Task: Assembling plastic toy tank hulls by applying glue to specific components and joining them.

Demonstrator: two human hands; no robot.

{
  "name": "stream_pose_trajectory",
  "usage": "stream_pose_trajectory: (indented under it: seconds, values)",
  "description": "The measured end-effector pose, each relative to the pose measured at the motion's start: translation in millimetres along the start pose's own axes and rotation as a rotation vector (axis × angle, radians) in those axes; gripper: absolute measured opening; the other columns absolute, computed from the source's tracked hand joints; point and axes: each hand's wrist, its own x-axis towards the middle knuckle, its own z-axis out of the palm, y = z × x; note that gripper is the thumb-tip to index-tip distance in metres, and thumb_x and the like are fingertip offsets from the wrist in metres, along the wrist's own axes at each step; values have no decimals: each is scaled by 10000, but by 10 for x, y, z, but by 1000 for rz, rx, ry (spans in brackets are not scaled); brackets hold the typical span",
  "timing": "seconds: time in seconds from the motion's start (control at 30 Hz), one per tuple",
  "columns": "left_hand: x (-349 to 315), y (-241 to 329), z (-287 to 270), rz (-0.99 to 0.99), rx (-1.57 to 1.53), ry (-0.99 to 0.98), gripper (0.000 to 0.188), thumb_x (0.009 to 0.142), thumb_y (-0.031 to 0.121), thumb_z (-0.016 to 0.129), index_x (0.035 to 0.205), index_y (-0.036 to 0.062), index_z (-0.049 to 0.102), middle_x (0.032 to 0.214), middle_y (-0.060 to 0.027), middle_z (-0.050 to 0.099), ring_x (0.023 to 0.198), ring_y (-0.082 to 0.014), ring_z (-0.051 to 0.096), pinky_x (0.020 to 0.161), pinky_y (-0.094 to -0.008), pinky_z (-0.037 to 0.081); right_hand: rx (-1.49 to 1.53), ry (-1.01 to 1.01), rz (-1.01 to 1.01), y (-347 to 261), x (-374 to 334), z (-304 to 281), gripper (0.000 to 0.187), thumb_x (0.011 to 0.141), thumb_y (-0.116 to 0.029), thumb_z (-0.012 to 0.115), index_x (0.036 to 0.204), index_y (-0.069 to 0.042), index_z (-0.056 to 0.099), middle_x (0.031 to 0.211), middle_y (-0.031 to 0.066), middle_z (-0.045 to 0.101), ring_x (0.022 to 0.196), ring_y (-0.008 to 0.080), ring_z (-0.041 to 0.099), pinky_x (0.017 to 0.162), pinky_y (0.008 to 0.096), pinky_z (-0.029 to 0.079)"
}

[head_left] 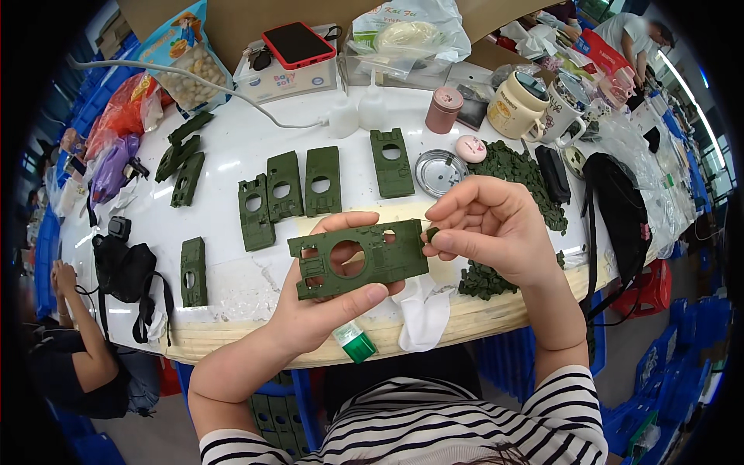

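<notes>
My left hand [318,314] holds a dark green plastic model tank hull [391,263] from below and along its near edge. It has a large round hole and smaller openings. At the hull's right end, my right hand [500,232] pinches a small dark green part [432,233] between thumb and fingertips. Whether that part touches the hull, I cannot tell. Loose small green parts [490,280] lie partly under my right wrist, and a larger pile [525,180] spreads behind it. Several similar hulls [322,180] rest on the table beyond my hands.
A round metal dish [440,173], a pink tin [444,109] and two mugs [514,105] stand at the back right. White tissue [425,314] and a green-and-white container [355,342] sit at the near edge. Black bags [608,225] flank the workspace. Another person's arm [85,318] is at left.
</notes>
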Motion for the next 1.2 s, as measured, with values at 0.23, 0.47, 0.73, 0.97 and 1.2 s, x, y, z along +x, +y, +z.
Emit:
stream_pose_trajectory:
  seconds: [0.23,0.47,0.73,0.97,1.2]
  values:
    - [2,-6,-6,5,4,-2,579,846,-34,609,1340,30,315,1252,-160,503,1152,-260,547,961,-388,502,55,12,44,7,-1,22,182,839,1,675,1006,62,635,895,109,680,799,120,665,707,221,548]
    - [-3,-3,0,16,11,-8,575,849,-32,609,1338,28,314,1247,-160,505,1154,-259,545,956,-384,501,54,-15,-83,73,-25,12,150,851,12,656,989,69,639,922,96,665,826,125,663,727,213,548]
    - [3,-47,15,81,58,-30,565,844,-56,605,1325,29,320,1240,-151,513,1130,-241,560,949,-364,497,-69,30,-108,76,-39,67,148,850,11,650,990,59,647,924,100,668,829,101,653,751,212,542]
    - [8,-114,-20,154,191,-73,568,831,-82,612,1313,20,329,1244,-145,508,1114,-220,570,938,-350,501,-26,27,-107,144,-34,113,183,858,11,637,1031,71,632,936,111,674,836,104,653,759,209,541]
    - [2,-181,0,258,301,-65,561,830,-104,601,1309,9,331,1241,-138,484,1110,-210,571,934,-326,509,-49,34,-58,95,-67,146,124,859,-10,648,964,54,637,891,80,673,799,78,643,723,195,532]
